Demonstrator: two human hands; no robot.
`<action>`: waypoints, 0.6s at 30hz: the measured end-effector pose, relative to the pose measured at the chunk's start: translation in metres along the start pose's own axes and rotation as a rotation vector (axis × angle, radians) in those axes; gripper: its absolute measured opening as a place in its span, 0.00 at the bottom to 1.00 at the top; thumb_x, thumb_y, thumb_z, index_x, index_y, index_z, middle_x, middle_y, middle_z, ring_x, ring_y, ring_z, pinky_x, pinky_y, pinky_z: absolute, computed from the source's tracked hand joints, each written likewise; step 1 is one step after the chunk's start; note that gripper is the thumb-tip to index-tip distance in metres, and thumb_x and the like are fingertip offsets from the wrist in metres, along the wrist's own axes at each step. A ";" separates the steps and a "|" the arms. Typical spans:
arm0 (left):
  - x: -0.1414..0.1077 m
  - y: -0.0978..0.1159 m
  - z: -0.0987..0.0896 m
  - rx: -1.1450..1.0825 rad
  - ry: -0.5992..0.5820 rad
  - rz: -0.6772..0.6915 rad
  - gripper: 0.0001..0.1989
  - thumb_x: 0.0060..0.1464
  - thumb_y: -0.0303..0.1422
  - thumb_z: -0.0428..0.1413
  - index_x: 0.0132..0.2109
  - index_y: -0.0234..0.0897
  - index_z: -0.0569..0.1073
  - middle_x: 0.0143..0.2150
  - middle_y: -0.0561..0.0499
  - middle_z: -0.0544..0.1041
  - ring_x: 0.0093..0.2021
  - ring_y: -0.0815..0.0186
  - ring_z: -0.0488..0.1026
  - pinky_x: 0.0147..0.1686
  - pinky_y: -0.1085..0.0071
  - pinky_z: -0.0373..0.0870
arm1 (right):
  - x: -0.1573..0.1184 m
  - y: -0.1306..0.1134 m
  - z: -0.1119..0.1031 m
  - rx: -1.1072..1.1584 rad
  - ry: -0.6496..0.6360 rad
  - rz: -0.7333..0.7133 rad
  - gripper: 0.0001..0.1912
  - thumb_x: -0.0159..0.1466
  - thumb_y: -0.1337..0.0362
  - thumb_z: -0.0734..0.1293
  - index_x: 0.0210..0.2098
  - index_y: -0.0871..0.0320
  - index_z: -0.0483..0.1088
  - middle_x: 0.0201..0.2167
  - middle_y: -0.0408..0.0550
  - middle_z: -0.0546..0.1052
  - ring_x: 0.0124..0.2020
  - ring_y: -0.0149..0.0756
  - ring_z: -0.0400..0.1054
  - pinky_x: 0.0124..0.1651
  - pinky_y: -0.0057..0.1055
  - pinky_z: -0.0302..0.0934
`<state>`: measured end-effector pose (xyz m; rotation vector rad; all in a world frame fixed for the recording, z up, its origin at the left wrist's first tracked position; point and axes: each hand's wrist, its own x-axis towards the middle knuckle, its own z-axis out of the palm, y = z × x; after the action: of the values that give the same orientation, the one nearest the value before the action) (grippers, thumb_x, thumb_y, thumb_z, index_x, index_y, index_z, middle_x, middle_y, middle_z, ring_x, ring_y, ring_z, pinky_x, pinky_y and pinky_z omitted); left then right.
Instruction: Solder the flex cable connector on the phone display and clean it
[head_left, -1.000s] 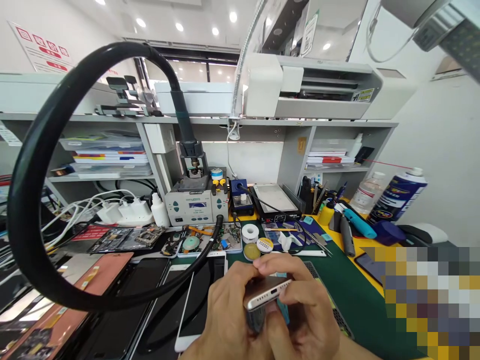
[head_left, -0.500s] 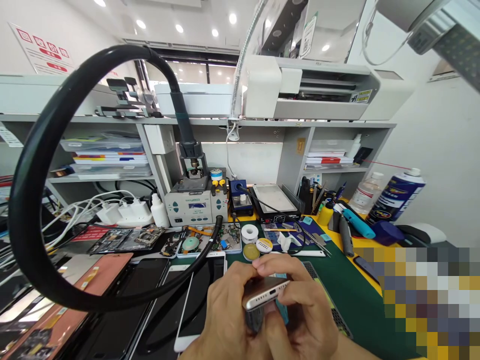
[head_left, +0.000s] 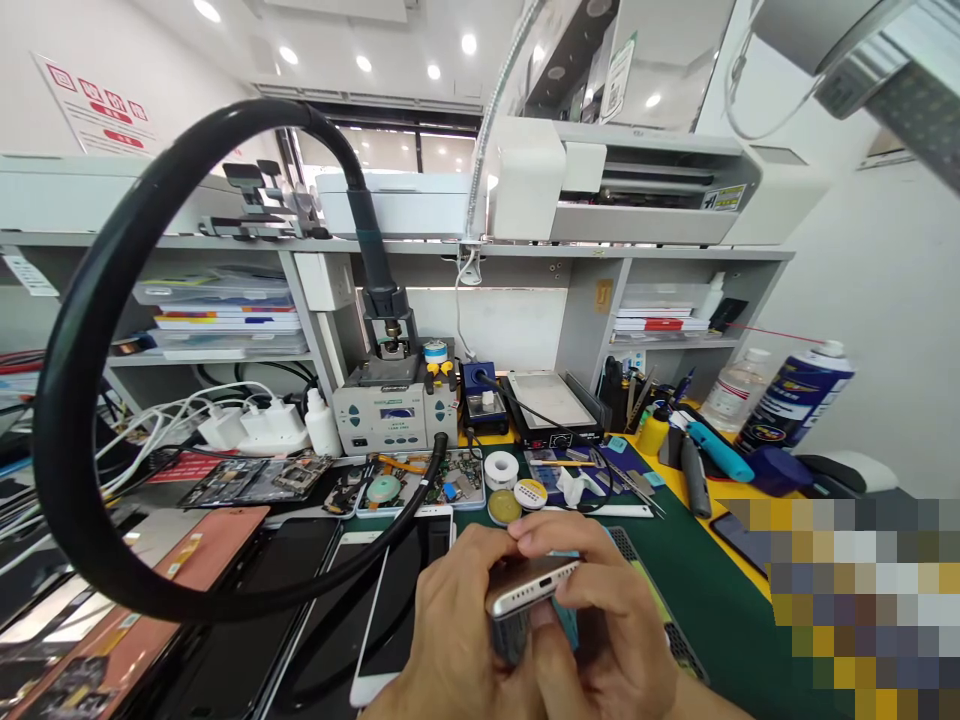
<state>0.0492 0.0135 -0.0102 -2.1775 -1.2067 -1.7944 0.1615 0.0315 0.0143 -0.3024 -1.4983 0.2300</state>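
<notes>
A phone (head_left: 531, 588) with a metallic edge is held up between both my hands at the lower middle, its charging-port end facing me. My left hand (head_left: 461, 610) is wrapped round its left side. My right hand (head_left: 611, 610) grips the right side, with fingers curled over the top and at the port end. Beneath the phone, something grey and a light-blue piece (head_left: 568, 618) show between the fingers; what they are is unclear. The hands are above a green mat (head_left: 720, 620), just right of a white-framed phone screen (head_left: 401, 600).
A thick black hose (head_left: 67, 400) loops across the left side from a grey station (head_left: 394, 415). Several phones and parts lie at left. Round tins (head_left: 504, 507), a soldering stand (head_left: 484, 395), a blue spray can (head_left: 795, 395) and a dark phone (head_left: 739, 540) stand or lie around the mat.
The whole view has shifted slightly, with the background a little lower and to the right. Both hands keep nearly the same hold on the phone.
</notes>
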 end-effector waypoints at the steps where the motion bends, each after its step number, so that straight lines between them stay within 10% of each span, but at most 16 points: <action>1: 0.000 0.000 0.000 0.010 0.009 0.007 0.13 0.54 0.29 0.50 0.48 0.38 0.67 0.32 0.52 0.74 0.27 0.67 0.73 0.27 0.70 0.70 | 0.000 0.000 -0.001 0.005 -0.016 -0.001 0.17 0.52 0.82 0.59 0.36 0.59 0.64 0.37 0.53 0.74 0.39 0.44 0.74 0.37 0.46 0.73; 18: 0.003 -0.001 0.001 -0.038 -0.015 0.020 0.13 0.54 0.28 0.50 0.48 0.37 0.66 0.31 0.51 0.73 0.26 0.66 0.73 0.25 0.70 0.69 | 0.001 0.000 0.000 -0.007 0.022 -0.002 0.16 0.52 0.82 0.59 0.35 0.58 0.65 0.35 0.51 0.75 0.37 0.43 0.74 0.36 0.45 0.74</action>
<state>0.0493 0.0160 -0.0076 -2.2194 -1.1590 -1.8107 0.1613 0.0317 0.0152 -0.3082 -1.4780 0.2197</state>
